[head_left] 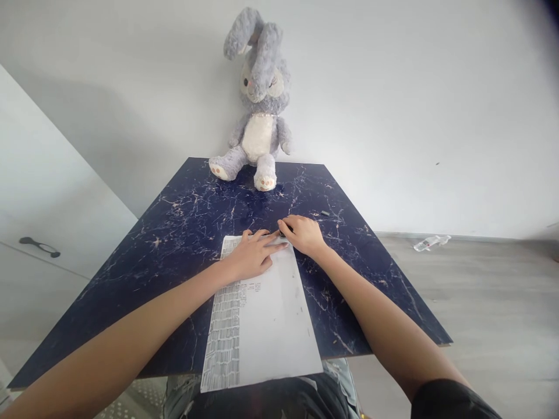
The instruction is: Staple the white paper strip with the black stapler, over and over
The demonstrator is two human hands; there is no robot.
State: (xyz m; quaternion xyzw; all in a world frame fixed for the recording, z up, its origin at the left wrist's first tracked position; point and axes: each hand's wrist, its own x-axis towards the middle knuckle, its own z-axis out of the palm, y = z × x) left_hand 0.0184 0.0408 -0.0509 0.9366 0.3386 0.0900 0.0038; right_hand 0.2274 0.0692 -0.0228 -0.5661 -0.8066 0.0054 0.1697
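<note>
A long white sheet of paper (pixel 279 326) lies on the table, its near end hanging over the front edge. Dense printed lines fill its left strip, and a few small dark marks dot its right side. My left hand (pixel 251 256) rests flat on the far part of the paper with its fingers spread. At the paper's far right corner, my right hand (pixel 304 234) is closed round a small black object (pixel 285 231), mostly hidden by the fingers, so its kind does not show. The left fingertips are close beside the right hand.
The dark blue marbled table (pixel 174 244) stands against a pale wall. A grey plush rabbit (pixel 259 99) sits at its back edge. A small dark grey piece (pixel 325 213) lies beyond my right hand. Clear plastic packaging (pixel 430 242) lies on the floor at right; a white cabinet (pixel 39 203) stands left.
</note>
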